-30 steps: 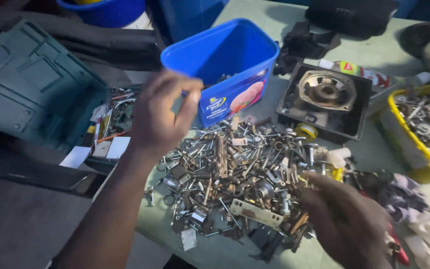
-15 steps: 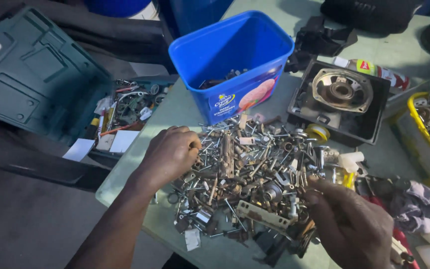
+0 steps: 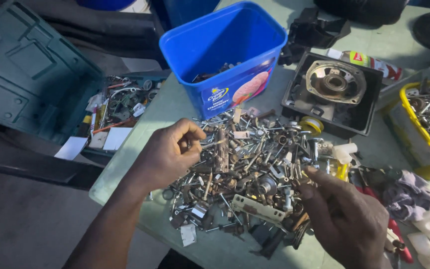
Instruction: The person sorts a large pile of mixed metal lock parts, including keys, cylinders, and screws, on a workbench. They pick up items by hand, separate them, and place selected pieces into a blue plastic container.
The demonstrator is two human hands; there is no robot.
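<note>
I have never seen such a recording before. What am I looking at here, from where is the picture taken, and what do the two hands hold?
There is no machine: a person works with two bare hands. The one picture comes from a camera worn on the person's head, looking down at a pale green table.

In the middle lies a pile of mixed metal hardware: screws, bolts and small brackets. Behind it stands a blue plastic tub with a few pieces inside. To the right are a black tray holding a round metal part and a yellow bin of more hardware. At the left, off the table, a dark green tool case lies open.

The left hand pinches a thin screw-like piece between its fingertips. The right hand rests on the pile's edge; whether it holds anything is unclear.
</note>
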